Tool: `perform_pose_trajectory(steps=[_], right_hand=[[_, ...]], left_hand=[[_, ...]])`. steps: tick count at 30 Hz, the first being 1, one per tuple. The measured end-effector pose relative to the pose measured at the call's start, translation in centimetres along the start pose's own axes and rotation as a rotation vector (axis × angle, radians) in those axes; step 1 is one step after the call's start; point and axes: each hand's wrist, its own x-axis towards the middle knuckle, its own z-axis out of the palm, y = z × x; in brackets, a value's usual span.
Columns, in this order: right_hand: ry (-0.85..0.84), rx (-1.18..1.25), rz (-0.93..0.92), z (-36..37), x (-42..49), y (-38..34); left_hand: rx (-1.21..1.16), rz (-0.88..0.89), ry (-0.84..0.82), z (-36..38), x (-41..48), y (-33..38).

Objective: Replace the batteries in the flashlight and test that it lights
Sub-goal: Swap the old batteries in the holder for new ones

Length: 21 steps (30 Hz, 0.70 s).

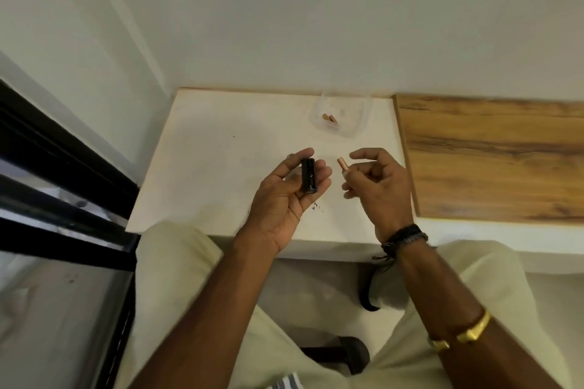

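Note:
A short black cylinder, the flashlight's battery holder [308, 175], lies upright in my left hand [286, 199], whose palm faces up and whose fingers curl around it. A copper-coloured battery [343, 164] is pinched in the fingertips of my right hand [377, 186], a little to the right of the holder and apart from it. Both hands hover above the white table [221, 151]. At the back of the table stands a clear plastic container [341, 114] with two more copper-coloured batteries [329, 118] inside. The rest of the flashlight is not visible.
A wooden board [493, 155] adjoins the table on the right. A white wall rises behind it. A black-framed window or glass door [57, 167] is at the left. My knees in pale trousers sit below the table's front edge. Small dark specks [316, 207] lie on the table.

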Motion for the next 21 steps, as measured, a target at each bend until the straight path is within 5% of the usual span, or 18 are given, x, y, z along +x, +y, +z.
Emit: perform_pose_trajectory(steps=[7,14,21], right_hand=[[-0.064,0.194,-0.011,-0.6,-3.3,0.2],[-0.122,0.075,0.079,-0.8,-3.6,1.3],[-0.181,-0.120,-0.078,-0.8,-3.4,1.1]], left_hand=[[0.004,-0.124,0.139,-0.1,-0.6,-1.9],[-0.033,-0.260,0.322,-1.0,-0.5,-2.9],[0.114,-0.153,0.226,-1.2,0.0,-3.5]])
